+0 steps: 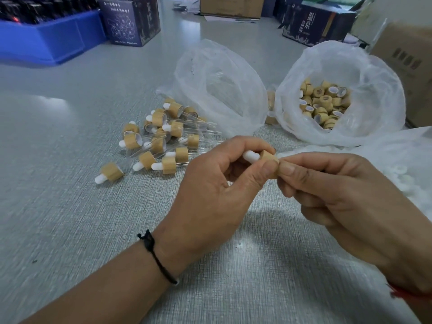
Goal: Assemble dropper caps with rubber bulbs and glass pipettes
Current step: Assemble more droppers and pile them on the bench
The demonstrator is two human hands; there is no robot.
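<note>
While left hand pinches bamboo cap and right hand pinches cap's open end, bare table lower left; finished droppers centre left, cap bag upper right.

You get even, cool, fairly bright light from overhead. The grey table throws soft pale glare patches at 6 o'clock and at 9 o'clock. Your hands cast only faint, diffuse shadows on the table below them. The white bags at 12 to 2 o'clock glow and lose some fold detail. Your view stays sharp at the centre, but the blue crate at 10 o'clock and the boxes at 1 o'clock smear with blur. Wide-angle distortion bends and tilts the edges, stretching your forearms at 5 and 7 o'clock.
</note>
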